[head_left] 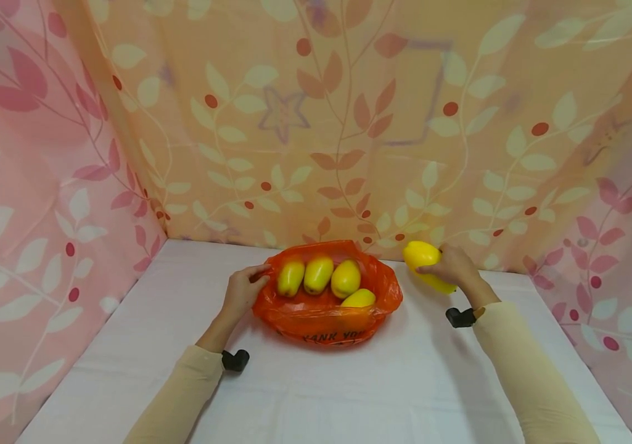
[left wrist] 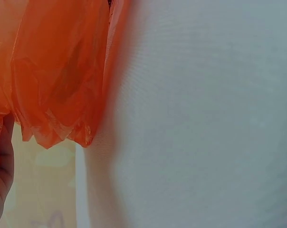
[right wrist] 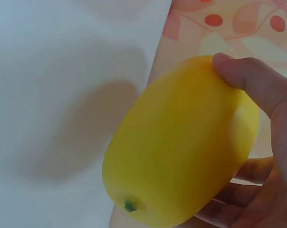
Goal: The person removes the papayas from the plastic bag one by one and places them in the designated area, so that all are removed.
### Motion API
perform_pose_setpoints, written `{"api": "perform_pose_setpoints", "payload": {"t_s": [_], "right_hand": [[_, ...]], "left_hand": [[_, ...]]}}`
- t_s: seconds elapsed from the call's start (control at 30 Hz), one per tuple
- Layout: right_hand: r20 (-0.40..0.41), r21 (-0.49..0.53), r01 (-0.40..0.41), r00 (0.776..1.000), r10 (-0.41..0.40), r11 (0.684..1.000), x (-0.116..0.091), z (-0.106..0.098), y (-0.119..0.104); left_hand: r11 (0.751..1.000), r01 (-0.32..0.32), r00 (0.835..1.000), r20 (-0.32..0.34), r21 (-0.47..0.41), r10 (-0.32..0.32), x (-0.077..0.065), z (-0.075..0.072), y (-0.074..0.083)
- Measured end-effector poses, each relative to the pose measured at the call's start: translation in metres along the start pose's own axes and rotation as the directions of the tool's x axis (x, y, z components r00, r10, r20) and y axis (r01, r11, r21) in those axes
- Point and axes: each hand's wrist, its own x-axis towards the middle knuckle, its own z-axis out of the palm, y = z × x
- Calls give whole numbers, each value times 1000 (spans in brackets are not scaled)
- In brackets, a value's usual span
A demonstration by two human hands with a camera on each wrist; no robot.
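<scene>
A red-orange plastic bag (head_left: 288, 324) with dark lettering stands on the white-covered table, its mouth spread wide. Inside it lie several oval yellow fruits (head_left: 318, 274). My left hand (head_left: 243, 290) pinches the bag's left rim; in the left wrist view thin plastic (left wrist: 62, 71) hangs by the fingers at the left edge. Off to the right of the bag, my right hand (head_left: 451, 266) grips another smooth yellow oval fruit (right wrist: 176, 142), thumb on one side and fingers on the other. A small green stem nub shows at its end. The fruit is held above the table, its shadow falling there.
The white cloth (head_left: 349, 394) covers the table top. A floral orange curtain (head_left: 338, 123) rises behind the table's back edge, close beyond the right hand. Pink floral curtains stand on the left (head_left: 27, 216) and right (head_left: 621, 246).
</scene>
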Motion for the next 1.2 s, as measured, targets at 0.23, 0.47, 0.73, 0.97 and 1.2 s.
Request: {"api": "perform_pose_setpoints", "payload": {"t_s": [0.23,0.47,0.73,0.97,1.2], "right_hand": [[42,56,-100,994,97,993,0,7,1],[58,104,-169,985,163,980,0,13,-1],[61,94,-197,979,192,976,1,20,-3],[75,141,-253,967,244,957,2,29,-2],[76,132,-263,964,255,956,2,31,-6]], "left_hand": [[1000,10,1000,7,-4,-10,0,1,-1],[999,-45,999,-19,2,45,0,1,-2],[997,-81,995,-48,21,82,1,3,-4],[999,-36,999,-15,-1,36,1,2,-4],[999,-45,999,-17,6,45,2,2,-3]]}}
